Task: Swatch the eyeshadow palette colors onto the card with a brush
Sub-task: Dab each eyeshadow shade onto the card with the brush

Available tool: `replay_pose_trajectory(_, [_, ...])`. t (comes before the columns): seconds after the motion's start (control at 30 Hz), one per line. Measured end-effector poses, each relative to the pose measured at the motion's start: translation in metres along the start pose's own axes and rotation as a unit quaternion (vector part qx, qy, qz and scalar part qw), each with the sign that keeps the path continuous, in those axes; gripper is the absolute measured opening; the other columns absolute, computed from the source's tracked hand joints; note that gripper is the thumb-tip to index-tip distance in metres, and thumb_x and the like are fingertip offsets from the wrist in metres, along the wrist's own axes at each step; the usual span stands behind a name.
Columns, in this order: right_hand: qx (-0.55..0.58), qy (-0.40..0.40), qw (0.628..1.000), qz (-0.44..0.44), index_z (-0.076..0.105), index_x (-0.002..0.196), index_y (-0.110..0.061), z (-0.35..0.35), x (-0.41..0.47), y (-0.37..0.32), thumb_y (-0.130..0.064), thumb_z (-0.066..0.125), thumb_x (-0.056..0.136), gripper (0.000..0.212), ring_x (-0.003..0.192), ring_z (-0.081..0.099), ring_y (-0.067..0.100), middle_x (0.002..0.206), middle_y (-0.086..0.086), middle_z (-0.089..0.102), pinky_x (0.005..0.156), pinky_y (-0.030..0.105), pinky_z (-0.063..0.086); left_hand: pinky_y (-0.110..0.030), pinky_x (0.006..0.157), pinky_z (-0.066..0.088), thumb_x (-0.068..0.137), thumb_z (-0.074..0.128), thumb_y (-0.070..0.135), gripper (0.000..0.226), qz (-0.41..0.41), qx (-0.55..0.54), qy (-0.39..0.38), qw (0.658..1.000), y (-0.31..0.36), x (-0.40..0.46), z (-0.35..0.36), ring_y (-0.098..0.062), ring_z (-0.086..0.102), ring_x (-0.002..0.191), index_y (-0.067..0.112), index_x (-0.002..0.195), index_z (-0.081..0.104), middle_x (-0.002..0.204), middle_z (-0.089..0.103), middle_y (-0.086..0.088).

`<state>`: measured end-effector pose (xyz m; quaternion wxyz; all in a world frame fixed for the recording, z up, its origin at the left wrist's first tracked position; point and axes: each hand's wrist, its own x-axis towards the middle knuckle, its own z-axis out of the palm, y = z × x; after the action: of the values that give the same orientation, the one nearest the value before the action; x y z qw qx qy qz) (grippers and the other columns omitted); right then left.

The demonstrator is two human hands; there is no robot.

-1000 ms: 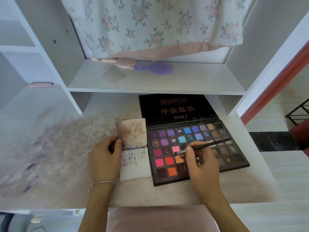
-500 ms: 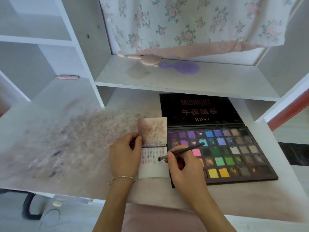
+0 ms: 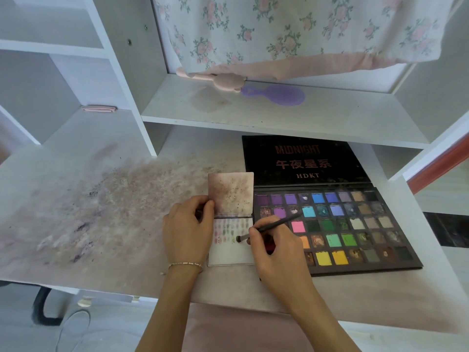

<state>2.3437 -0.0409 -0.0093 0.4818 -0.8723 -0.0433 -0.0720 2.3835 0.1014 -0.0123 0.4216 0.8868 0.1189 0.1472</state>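
The swatch card (image 3: 232,252) lies flat on the desk (image 3: 106,204), pressed up against the left edge of the open eyeshadow palette (image 3: 337,224), with its stained flap (image 3: 231,193) folded up and away from me. Rows of small colour dabs fill its upper part; the lower part is bare. My brush (image 3: 271,226) slants across it, its long axis running from the handle end up-right over the palette pans down-left to the bristle tip, which sits at the right end of the lowest row of dabs, touching the card or just above it; I can't tell which. My right hand (image 3: 276,246) pinches the brush low on the handle between thumb and fingertips, and it is the hand nearer the palette. My left hand (image 3: 189,229) curls over the card's left edge, thumb pinching the flap at the fold to hold everything down. I judge the next stroke is a short pull at the tip, along the free space to the right or below. Behind, on the shelf (image 3: 279,115), lies a purple comb (image 3: 279,95) beneath a floral curtain (image 3: 291,31).
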Motion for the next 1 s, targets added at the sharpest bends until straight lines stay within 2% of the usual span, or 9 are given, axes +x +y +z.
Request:
replay_pose_trajectory(0.3, [-0.007,-0.01,1.0,0.002,0.043,0.083,-0.042,0.0013,0.0006,0.0013,-0.022,0.055,0.088,0.024,0.082,0.057,0.004,0.082,-0.012,0.058,0.072,0.026,0.052,-0.045,0.077,0.048,0.085,0.057,0.024,0.015,-0.002,0.001,0.006,1.0,-0.0003,0.0,0.0004,-0.023,0.059,0.078,0.018,0.092,0.069,0.079,0.067,0.0])
replay_pose_trajectory(0.47, [0.004,-0.01,1.0,0.007,0.049,0.089,-0.033,0.0019,0.0005,0.003,-0.022,0.054,0.089,0.012,0.087,0.057,0.005,0.086,-0.011,0.059,0.075,0.024,0.051,-0.045,0.075,0.048,0.086,0.057,0.023,0.015,0.002,0.005,0.005,1.0,-0.0008,-0.0004,0.0007,-0.023,0.059,0.077,0.017,0.091,0.069,0.079,0.067,-0.001])
replay_pose_trajectory(0.67, [-0.018,-0.011,1.0,-0.009,0.041,0.08,-0.045,0.0002,-0.0001,0.002,-0.022,0.055,0.088,0.029,0.082,0.054,0.002,0.081,-0.019,0.054,0.067,0.014,0.043,-0.046,0.079,0.047,0.086,0.056,0.025,0.016,-0.003,0.004,0.0,1.0,0.0,0.0003,0.0012,-0.023,0.059,0.081,0.018,0.093,0.069,0.081,0.068,-0.001])
replay_pose_trajectory(0.83, [-0.013,-0.008,1.0,-0.008,0.046,0.087,-0.037,0.0017,0.0013,0.0028,-0.021,0.055,0.089,0.018,0.085,0.054,0.002,0.083,-0.018,0.054,0.071,0.015,0.044,-0.047,0.079,0.047,0.086,0.057,0.023,0.015,-0.003,0.001,0.004,1.0,0.0005,-0.0003,0.0007,-0.023,0.059,0.08,0.017,0.092,0.069,0.08,0.067,-0.001])
replay_pose_trajectory(1.0, [-0.014,-0.019,1.0,-0.016,0.04,0.081,-0.046,0.0001,0.0002,0.0023,-0.021,0.055,0.089,0.03,0.085,0.054,0.002,0.083,-0.021,0.053,0.072,0.016,0.045,-0.047,0.079,0.047,0.086,0.056,0.024,0.015,-0.002,0.002,0.003,1.0,0.0001,-0.0005,0.0001,-0.023,0.059,0.079,0.017,0.092,0.069,0.079,0.066,0.0])
